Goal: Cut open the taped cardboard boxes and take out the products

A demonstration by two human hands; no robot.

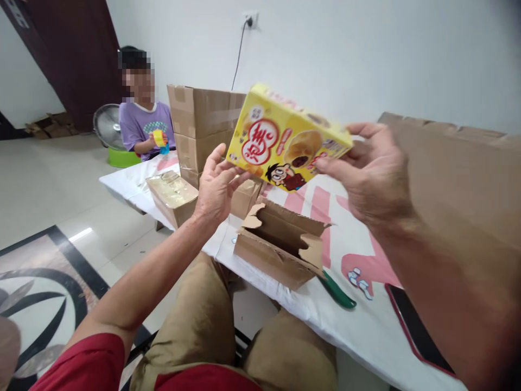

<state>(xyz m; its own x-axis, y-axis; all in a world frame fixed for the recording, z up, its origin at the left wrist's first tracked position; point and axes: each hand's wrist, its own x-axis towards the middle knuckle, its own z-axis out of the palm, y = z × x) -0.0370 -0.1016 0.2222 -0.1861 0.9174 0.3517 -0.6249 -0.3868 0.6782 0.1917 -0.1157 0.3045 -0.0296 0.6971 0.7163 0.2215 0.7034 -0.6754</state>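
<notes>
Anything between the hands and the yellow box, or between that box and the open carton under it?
Nothing visible. The left hand and right hand both touch the yellow snack box, one at each end, in the air. Below it, the open brown carton has flaps folded back and open air above.

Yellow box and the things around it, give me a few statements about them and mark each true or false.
1. Both hands hold the yellow box above the table. True.
2. The open brown carton below it stands on the floor. False: it stands on the table.
3. The left hand is at the box's left end, the right hand at its right. True.
4. A red-handled tool lies beside the carton. False: the handle is green.
</notes>
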